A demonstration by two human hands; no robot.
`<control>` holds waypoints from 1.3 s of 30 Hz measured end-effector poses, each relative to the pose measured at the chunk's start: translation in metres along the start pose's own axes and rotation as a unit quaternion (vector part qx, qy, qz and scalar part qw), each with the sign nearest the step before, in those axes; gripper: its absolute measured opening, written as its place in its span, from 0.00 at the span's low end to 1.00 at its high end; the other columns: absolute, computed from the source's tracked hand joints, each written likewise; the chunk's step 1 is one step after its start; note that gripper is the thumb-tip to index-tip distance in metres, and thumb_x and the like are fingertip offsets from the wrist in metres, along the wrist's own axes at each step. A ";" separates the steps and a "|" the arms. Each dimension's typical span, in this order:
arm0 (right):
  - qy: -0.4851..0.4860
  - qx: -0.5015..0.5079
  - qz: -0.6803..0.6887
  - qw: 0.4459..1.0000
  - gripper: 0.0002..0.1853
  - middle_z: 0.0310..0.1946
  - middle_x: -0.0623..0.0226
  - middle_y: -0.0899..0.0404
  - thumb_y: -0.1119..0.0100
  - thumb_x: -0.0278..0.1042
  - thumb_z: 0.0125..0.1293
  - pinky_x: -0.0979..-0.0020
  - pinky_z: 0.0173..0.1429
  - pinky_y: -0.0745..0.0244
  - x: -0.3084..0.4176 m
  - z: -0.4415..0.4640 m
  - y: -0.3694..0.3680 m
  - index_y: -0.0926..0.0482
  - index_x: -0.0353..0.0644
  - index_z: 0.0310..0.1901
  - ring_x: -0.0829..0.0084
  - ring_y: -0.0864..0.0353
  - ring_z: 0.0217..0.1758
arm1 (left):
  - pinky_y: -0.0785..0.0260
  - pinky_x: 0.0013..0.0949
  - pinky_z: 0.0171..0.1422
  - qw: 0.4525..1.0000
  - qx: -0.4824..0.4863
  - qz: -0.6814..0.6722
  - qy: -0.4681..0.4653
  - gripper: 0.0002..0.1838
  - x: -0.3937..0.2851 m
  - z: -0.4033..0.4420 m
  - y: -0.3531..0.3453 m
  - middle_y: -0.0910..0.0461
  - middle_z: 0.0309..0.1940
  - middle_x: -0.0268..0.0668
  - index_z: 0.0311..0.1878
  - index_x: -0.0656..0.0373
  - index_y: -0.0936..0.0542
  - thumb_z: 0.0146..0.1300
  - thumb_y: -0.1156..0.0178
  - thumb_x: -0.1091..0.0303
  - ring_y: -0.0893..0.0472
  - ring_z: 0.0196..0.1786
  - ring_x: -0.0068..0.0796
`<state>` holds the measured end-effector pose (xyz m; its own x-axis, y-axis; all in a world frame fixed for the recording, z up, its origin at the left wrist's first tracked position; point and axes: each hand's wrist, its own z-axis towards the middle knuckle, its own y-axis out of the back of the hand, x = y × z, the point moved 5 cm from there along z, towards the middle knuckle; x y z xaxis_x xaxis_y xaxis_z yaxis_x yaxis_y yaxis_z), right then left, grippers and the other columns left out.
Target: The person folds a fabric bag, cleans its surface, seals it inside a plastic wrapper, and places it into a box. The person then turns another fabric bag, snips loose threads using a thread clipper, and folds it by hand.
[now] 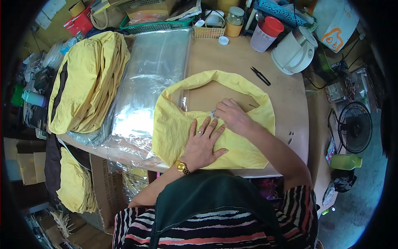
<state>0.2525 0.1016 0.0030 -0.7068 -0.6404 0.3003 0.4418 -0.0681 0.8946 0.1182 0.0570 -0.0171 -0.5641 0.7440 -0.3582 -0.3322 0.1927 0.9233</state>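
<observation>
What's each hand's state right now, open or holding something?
Left hand: open, fingers spread flat on the yellow bag.
Right hand: closed, apparently pinching a small whitish thing at the bag's edge; what it is cannot be told.

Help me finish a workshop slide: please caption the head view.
Left hand spread flat on a yellow fabric bag, right hand at the edge of its opening, clear plastic sheets at left.

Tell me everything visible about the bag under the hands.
The bag is plain yellow, wrinkled, apparently cloth, with a broad strap looping from its upper edge. It lies flat on the brown table, its left side overlapping clear plastic. The left hand rests spread on it; the right hand seems to pinch something small and whitish at its upper edge.
</observation>
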 end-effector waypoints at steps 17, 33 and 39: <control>0.012 0.021 -0.051 0.998 0.05 0.36 0.68 0.27 0.45 0.29 0.54 0.66 0.53 0.35 0.000 0.002 0.001 0.22 0.43 0.32 0.66 0.29 0.47 | 0.60 0.63 0.75 1.000 0.007 0.000 -0.015 0.38 -0.003 0.002 0.002 0.36 0.68 0.46 0.69 0.54 0.33 0.63 0.48 0.38 0.42 0.73 0.49; 0.001 0.032 -0.103 0.994 0.05 0.36 0.69 0.27 0.47 0.32 0.56 0.67 0.52 0.36 0.001 -0.005 0.001 0.22 0.45 0.32 0.67 0.28 0.47 | 0.57 0.62 0.74 0.999 -0.001 0.026 -0.023 0.40 -0.004 0.004 0.000 0.35 0.66 0.48 0.69 0.54 0.33 0.62 0.47 0.36 0.39 0.71 0.52; -0.135 -0.162 -0.003 0.977 0.03 0.35 0.67 0.27 0.43 0.24 0.57 0.65 0.49 0.31 -0.004 -0.028 -0.006 0.22 0.43 0.30 0.65 0.27 0.43 | 0.44 0.56 0.67 1.000 0.014 -0.014 -0.004 0.35 0.003 0.016 0.022 0.33 0.61 0.50 0.68 0.59 0.35 0.63 0.42 0.50 0.34 0.64 0.53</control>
<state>0.2682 0.0828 -0.0128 -0.8106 -0.4165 0.4116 0.5582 -0.3374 0.7580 0.1211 0.0740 0.0038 -0.5486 0.7430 -0.3833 -0.3273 0.2310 0.9162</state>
